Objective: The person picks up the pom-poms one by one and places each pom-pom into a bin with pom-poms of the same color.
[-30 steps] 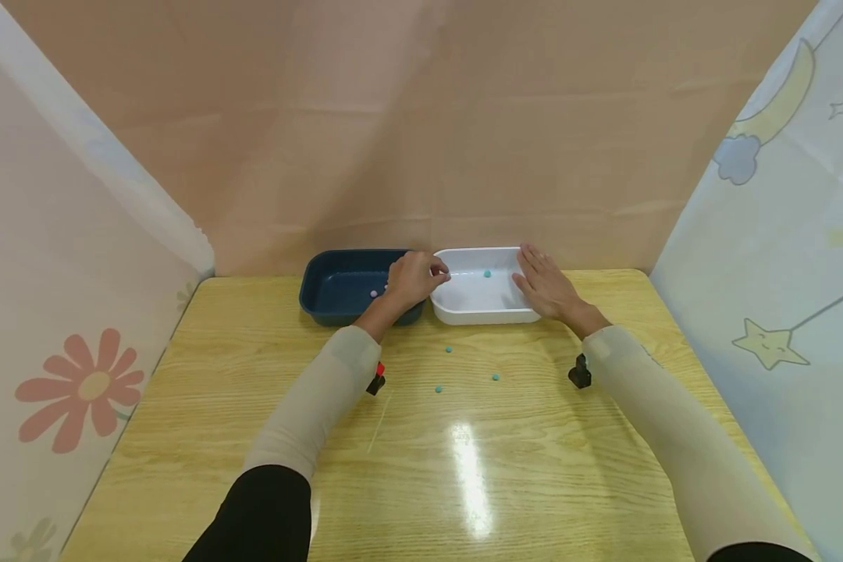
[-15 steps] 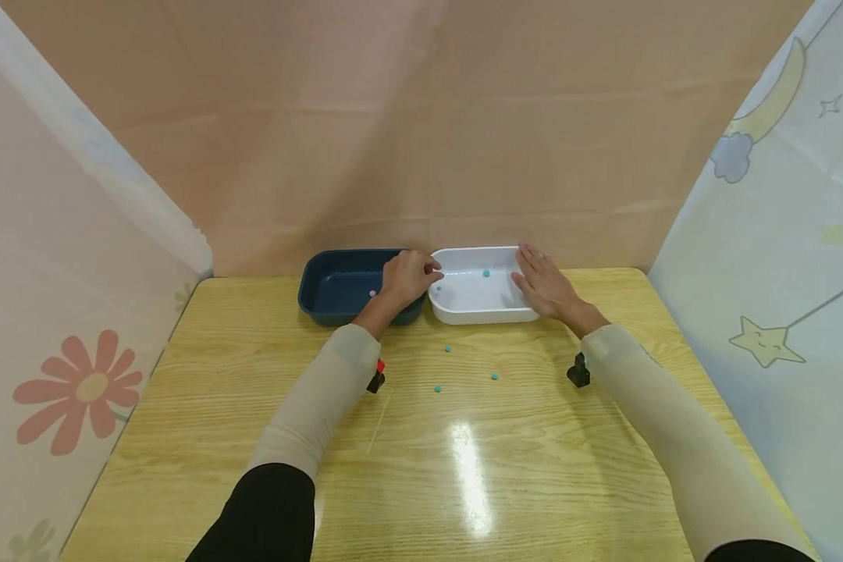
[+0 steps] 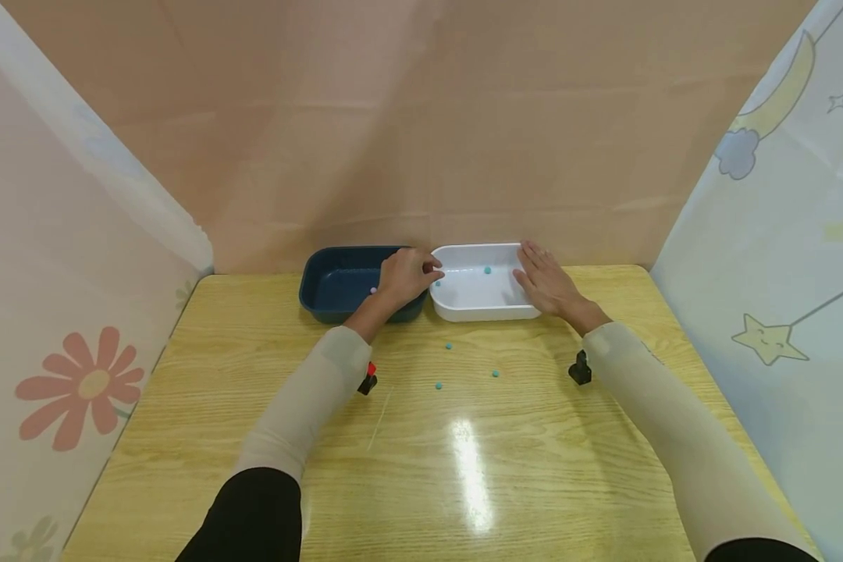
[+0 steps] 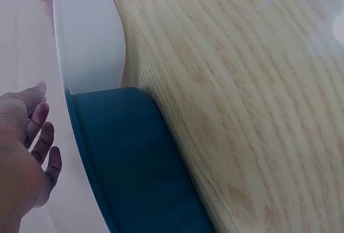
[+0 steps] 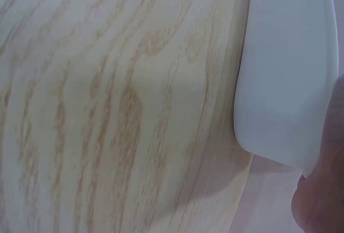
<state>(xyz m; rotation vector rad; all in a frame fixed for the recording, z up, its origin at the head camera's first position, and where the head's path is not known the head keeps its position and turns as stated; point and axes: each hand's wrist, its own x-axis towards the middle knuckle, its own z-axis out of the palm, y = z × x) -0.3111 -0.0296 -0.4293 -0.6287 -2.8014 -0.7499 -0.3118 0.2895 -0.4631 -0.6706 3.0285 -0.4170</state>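
Observation:
My left hand (image 3: 403, 277) hovers over the right end of the dark blue tray (image 3: 330, 314), fingertips at the white tray's left rim. In the left wrist view its fingers hang loosely bent with nothing between them. A small teal bead (image 3: 438, 284) lies in the white tray (image 3: 485, 314) just below those fingertips, and another teal bead (image 3: 488, 270) sits near the tray's middle. With fingers straight, my right hand (image 3: 549, 282) rests against the white tray's right end. Beside my left wrist a pink bead (image 3: 373, 290) shows in the dark tray; the hand hides part of that tray.
Three loose teal beads, one nearest the white tray (image 3: 449, 346), one to the right (image 3: 495, 374) and one closer to me (image 3: 439, 385), lie on the wooden table (image 3: 253, 406). A brown backdrop (image 3: 421, 156) stands right behind both trays, with printed side panels left and right.
The left hand has drawn back slightly to the left. A teal bead now shows at the white tray's left end, where none was visible a second ago. The right hand has stayed put.

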